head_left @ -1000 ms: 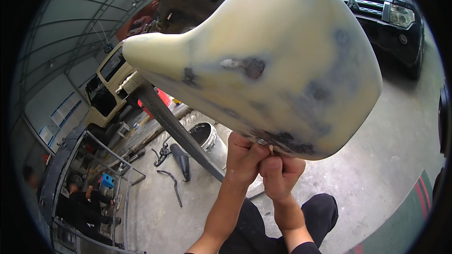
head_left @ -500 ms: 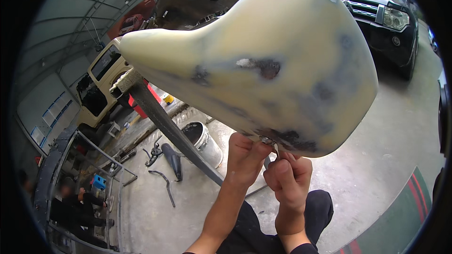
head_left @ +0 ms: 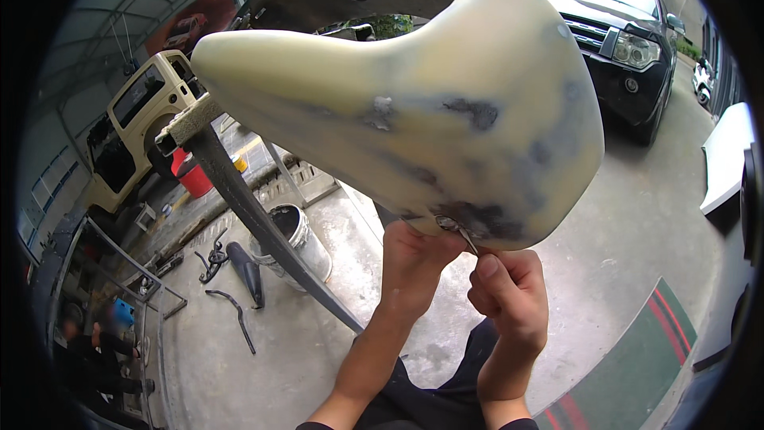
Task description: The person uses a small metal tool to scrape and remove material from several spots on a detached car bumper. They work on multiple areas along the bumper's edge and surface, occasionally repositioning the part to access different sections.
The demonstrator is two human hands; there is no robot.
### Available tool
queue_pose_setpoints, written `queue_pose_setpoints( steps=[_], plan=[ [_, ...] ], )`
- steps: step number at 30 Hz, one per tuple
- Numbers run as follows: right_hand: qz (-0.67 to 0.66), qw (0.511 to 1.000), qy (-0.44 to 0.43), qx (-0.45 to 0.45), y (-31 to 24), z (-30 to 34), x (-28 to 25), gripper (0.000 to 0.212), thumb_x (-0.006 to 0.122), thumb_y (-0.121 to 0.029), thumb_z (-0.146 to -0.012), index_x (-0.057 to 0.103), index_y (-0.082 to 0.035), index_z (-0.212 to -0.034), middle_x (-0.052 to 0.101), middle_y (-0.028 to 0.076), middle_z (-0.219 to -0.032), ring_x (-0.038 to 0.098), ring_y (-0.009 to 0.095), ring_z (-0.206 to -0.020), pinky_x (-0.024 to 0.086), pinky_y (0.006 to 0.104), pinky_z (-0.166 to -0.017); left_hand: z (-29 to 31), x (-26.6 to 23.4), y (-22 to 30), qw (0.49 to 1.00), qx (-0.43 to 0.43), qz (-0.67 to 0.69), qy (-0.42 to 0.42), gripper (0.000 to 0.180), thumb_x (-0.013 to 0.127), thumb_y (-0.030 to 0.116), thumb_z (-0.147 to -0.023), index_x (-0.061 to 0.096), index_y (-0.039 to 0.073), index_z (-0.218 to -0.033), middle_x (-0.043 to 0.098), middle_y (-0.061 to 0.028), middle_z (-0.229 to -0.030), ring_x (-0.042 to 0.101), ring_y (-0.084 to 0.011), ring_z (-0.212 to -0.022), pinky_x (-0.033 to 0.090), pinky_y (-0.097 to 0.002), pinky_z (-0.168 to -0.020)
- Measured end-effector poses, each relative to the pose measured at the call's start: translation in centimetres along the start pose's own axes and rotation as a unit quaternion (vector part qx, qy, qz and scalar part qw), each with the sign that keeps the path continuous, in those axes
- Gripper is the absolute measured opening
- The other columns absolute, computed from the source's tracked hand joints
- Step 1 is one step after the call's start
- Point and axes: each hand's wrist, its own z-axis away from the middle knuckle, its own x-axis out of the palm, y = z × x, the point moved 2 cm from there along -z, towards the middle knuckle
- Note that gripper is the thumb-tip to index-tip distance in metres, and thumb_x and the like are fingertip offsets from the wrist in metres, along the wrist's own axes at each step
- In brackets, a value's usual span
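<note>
A large car bumper (head_left: 525, 72), cream-yellow with grey sanded patches and dark bare spots, fills the upper middle. Near its lower edge is a small hole (head_left: 446, 223) beside a dark patch. A thin pale strip (head_left: 469, 244) runs from that hole down to my right hand (head_left: 513, 291), its lower end pinched between thumb and fingers. Whether the strip is sandpaper or a slim tool I cannot tell. My left hand (head_left: 418, 259) is closed against the bumper's lower edge, just left of the hole. Its fingertips are partly hidden, and so is whatever they hold.
A dark stand (head_left: 263, 215) with a padded top props the bumper's left end. Beside it are a white bucket (head_left: 306, 259) and black hoses (head_left: 235, 318). A green panel (head_left: 629, 374) lies at lower right, a black car (head_left: 617, 56) behind. Another person (head_left: 103, 342) sits far left.
My right hand has moved a little right and away from the left hand, so more of the strip shows. The left hand stays at the bumper's edge. The whole view has shifted.
</note>
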Motion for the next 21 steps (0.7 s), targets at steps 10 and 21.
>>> queue_pose_setpoints(
  steps=[10,21],
  plan=[
    [0.067,0.997,0.012,-0.022,-0.3,-0.2,-0.1,0.043,0.059,-0.027,-0.092,0.053,0.002,-0.061,0.044,-0.006,-0.054,0.034,0.004,-0.052,0.026,0.0236,-0.046,-0.3,-0.2,-0.2,0.999,0.01,-0.01,-0.029,0.029,0.068,0.021,-0.085,0.061,-0.002,-0.102,0.065,-0.0074,-0.097,0.063,-0.0176,-0.088,0.052,-0.0327,-0.079],
    [0.074,0.997,-0.01,-0.034,0.4,-0.8,-0.4,0.036,0.06,-0.025,-0.092,0.058,0.003,-0.07,0.045,-0.005,-0.054,0.035,0.003,-0.053,0.028,0.0225,-0.045,0.0,-0.3,-0.5,0.999,0.041,0.006,-0.029,0.031,0.068,0.023,-0.085,0.061,-0.003,-0.1,0.065,-0.0087,-0.097,0.063,-0.0177,-0.085,0.054,-0.0323,-0.076]
  ],
)
